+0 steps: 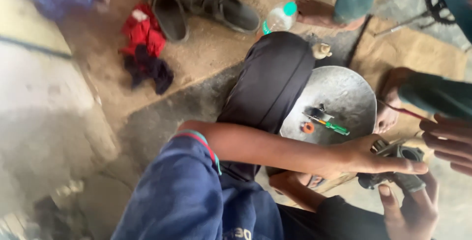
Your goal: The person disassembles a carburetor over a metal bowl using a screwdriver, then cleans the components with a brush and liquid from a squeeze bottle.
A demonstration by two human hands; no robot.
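Blue sleeve (182, 196) nearest; left hand (366, 159) and right hand (413, 210) each close their grip on a dark, blurred metal part (398, 164), beside a metal basin (344, 97) holding a green-handled screwdriver (332, 126).

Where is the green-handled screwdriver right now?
In the head view, the green-handled screwdriver lies right of centre inside the round metal pan, beside a small orange ring, just above the person's outstretched left hand.
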